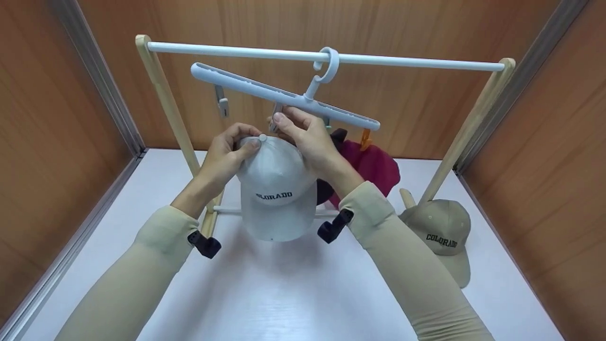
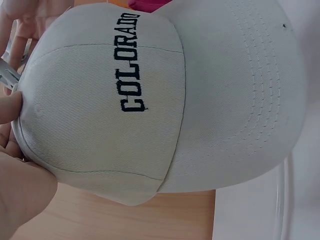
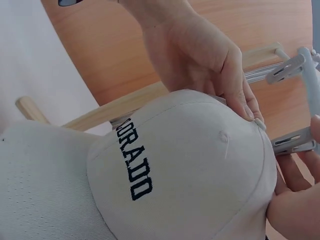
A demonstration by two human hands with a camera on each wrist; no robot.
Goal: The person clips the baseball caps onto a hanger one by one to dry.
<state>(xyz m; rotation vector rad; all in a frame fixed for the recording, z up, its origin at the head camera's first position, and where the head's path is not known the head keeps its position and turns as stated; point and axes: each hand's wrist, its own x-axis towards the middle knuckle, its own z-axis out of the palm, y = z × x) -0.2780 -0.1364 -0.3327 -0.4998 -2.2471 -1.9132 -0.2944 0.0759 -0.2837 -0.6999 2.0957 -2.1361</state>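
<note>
A white baseball cap (image 1: 272, 166) lettered COLORADO hangs brim down, below a pale blue clip hanger (image 1: 246, 85). My left hand (image 1: 222, 151) pinches its crown beside the top button, thumb on the front. With thumb and fingers my right hand (image 1: 315, 142) holds a grey clip (image 1: 274, 121) on the hanger's underside. In the right wrist view that clip (image 3: 295, 141) meets the back of the crown near the button; whether its jaws bite the fabric cannot be told. The hanger tilts, its left end higher.
The hanger's hook is over the white rod (image 1: 227, 50) of a wooden-legged rack. Another grey clip (image 1: 221, 102) dangles at left. An orange clip (image 1: 365, 139) holds a dark red cap (image 1: 371, 166), partly behind my right hand. A khaki cap (image 1: 445, 227) sits at the right rack leg.
</note>
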